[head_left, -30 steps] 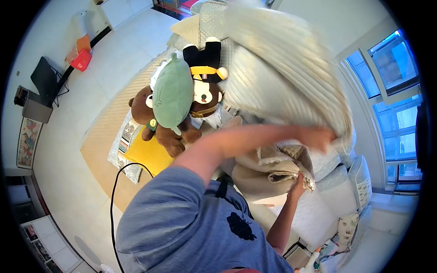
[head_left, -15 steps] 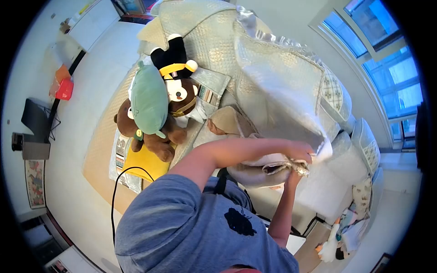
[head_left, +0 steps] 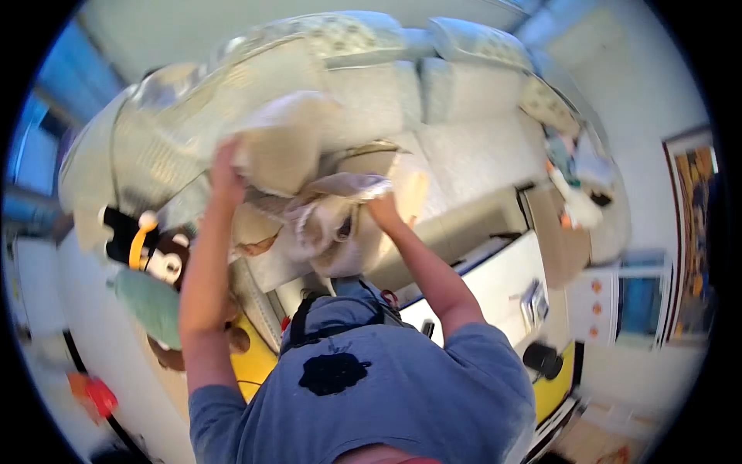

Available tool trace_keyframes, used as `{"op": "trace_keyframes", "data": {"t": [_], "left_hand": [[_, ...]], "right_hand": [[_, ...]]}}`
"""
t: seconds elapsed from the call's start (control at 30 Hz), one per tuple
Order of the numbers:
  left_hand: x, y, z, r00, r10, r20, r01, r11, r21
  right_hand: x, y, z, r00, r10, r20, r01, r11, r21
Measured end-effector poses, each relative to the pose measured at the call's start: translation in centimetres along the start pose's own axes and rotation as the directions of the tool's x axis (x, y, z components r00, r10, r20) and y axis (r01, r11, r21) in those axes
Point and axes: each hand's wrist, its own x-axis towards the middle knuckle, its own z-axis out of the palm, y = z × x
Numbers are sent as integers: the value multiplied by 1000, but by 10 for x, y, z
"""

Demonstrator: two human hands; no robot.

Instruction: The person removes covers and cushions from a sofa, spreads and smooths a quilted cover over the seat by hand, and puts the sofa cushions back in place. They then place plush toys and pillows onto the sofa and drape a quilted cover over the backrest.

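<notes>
A beige quilted sofa cover [head_left: 290, 143] hangs bunched in front of me, between my two raised arms and above the sofa seat [head_left: 464, 158]. My left hand [head_left: 227, 172] is closed on its left edge, somewhat smeared by motion. Lower and to the right, my right hand [head_left: 381, 209] grips the cover's trimmed edge, fingers wrapped round it. Between the hands the cloth falls in loose folds, down to near my waist. Another pale quilted cover [head_left: 182, 127] lies over the sofa's left part.
Plush toys lie at the left: a dark-clothed monkey [head_left: 165, 263] and a green long cushion toy [head_left: 147, 305]. A white coffee table [head_left: 502, 286] stands close on my right, with a black cylinder [head_left: 542, 359] near its end. More toys, including a white one [head_left: 580, 207], rest at the sofa's right end.
My view has turned rightward to face the sofa. My hands, close together before, are now wide apart, the left one raised, with the cover spread between them.
</notes>
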Motion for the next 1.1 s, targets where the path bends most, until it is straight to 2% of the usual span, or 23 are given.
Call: {"op": "trace_keyframes", "data": {"t": [0.03,0.07,0.17,0.27,0.33,0.37,0.4,0.47,0.53,0.6,0.63,0.67,0.7,0.73,0.8,0.83,0.9,0.93,0.97,1.0,1.03,1.07,1.1], "left_hand": [[-6,26,9,994,97,-51,-95,994,45],[3,39,-1,990,134,-32,-136,990,-41],[11,92,-22,944,270,-187,-284,957,-51],[23,157,-58,913,360,-192,-371,928,-28],[34,203,-92,901,393,-185,-409,911,-56],[35,226,-109,874,453,-177,-464,886,-23],[31,245,-119,845,508,-165,-514,858,10],[2,269,-107,774,546,-321,-538,834,121],[-3,302,-147,748,600,-285,-567,800,196],[-47,298,-109,612,669,-421,-578,742,339],[-54,305,-119,570,717,-400,-616,696,370],[-59,316,-139,526,762,-378,-649,647,400],[-63,334,-170,492,730,-475,-640,673,370],[-70,346,-190,393,772,-499,-653,617,440],[-84,373,-237,258,715,-649,-721,590,363],[-91,392,-276,251,714,-654,-718,591,369],[-112,414,-345,138,816,-561,-731,466,498],[-124,409,-354,132,815,-564,-727,466,504],[-135,403,-361,80,802,-592,-686,476,551],[-147,398,-369,26,787,-617,-641,487,594],[-159,384,-361,21,786,-618,-636,487,599],[-166,365,-346,-58,728,-683,-545,550,633],[-174,345,-329,-136,659,-739,-454,622,638]], "right_hand": [[-2,2,2,998,23,-64,-23,1000,-1],[0,-13,-1,993,57,-107,-47,994,96],[-9,-22,-5,991,104,-83,-101,994,41],[-28,-33,-4,996,-43,78,45,999,-30],[-47,-42,-4,951,-23,309,76,984,-161],[-58,-38,0,905,-50,422,175,949,-263],[-68,-36,7,899,-54,436,176,953,-245],[-86,-35,19,832,-86,549,251,939,-234],[-96,-36,27,798,-67,599,241,947,-215],[-105,-31,34,732,26,681,224,935,-276],[-107,-30,35,725,28,689,221,937,-271],[-107,-30,34,750,24,660,208,940,-271],[-107,-29,33,775,21,632,196,942,-271],[-107,-30,29,766,22,643,196,944,-266],[-98,-30,17,826,-41,563,192,958,-212],[-93,-26,12,838,50,544,124,953,-278],[-81,-12,5,928,12,371,50,986,-157],[-73,-2,0,952,70,298,-42,994,-100],[-67,37,1,990,10,140,1,997,-76],[-55,46,-12,965,185,185,-149,970,-192],[-41,48,-16,898,438,33,-438,899,1],[-17,6,-40,649,746,147,-753,657,-9],[-6,50,-35,618,781,85,-753,558,347]]}}
